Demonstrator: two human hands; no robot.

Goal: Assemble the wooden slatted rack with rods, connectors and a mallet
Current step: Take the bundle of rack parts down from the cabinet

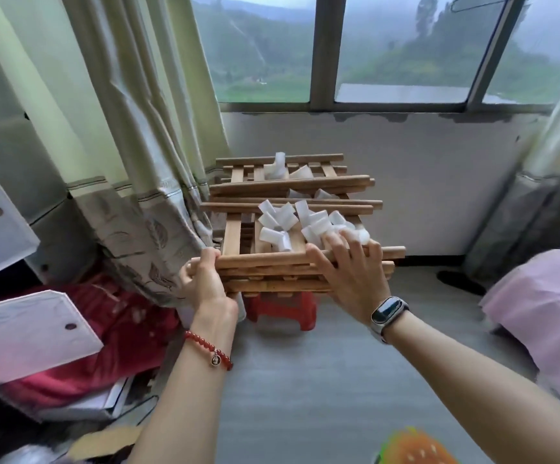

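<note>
Both hands are on the stack of wooden slatted panels (pixel 292 266) sitting on a red stool (pixel 282 308) that is mostly hidden beneath it: the left hand (pixel 201 279) curls its fingers round the near left corner, while the right hand (pixel 352 272) lies spread over the near rail, fingertips among the white connectors (pixel 292 226) heaped on the slats. Loose wooden rods (pixel 292 185) lie across the top further back, with more connectors half hidden behind them. The curtain (pixel 131 162) covers the stack's left edge, and I cannot make out a mallet anywhere.
</note>
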